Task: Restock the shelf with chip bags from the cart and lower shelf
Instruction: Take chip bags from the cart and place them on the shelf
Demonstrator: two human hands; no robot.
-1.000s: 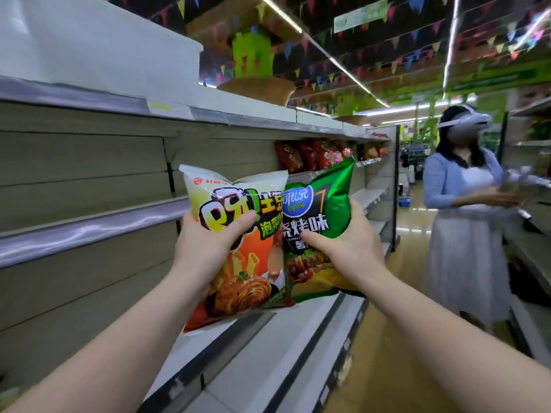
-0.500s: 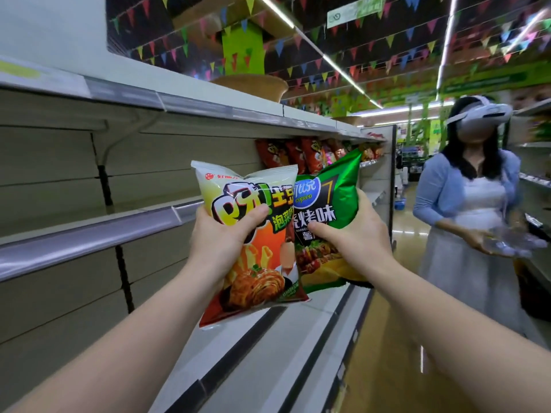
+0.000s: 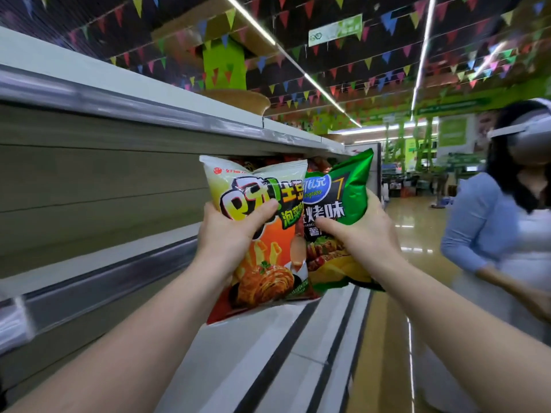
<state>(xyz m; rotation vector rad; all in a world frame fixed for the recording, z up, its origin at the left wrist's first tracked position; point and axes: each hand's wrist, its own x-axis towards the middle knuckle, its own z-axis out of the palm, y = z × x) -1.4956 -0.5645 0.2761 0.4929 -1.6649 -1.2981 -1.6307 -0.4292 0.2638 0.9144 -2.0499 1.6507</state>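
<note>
The left hand point(image 3: 229, 242) grips a glossy orange-and-cream chip bag point(image 3: 268, 234), thumb curled over its front. The right hand point(image 3: 360, 234) grips a shiny green foil chip bag point(image 3: 343, 198) the same way. Both bags are held upright, edges overlapping, in front of the grey metal shelf point(image 3: 113, 263). A person in a blue cardigan point(image 3: 483, 222) stands to the right.
</note>
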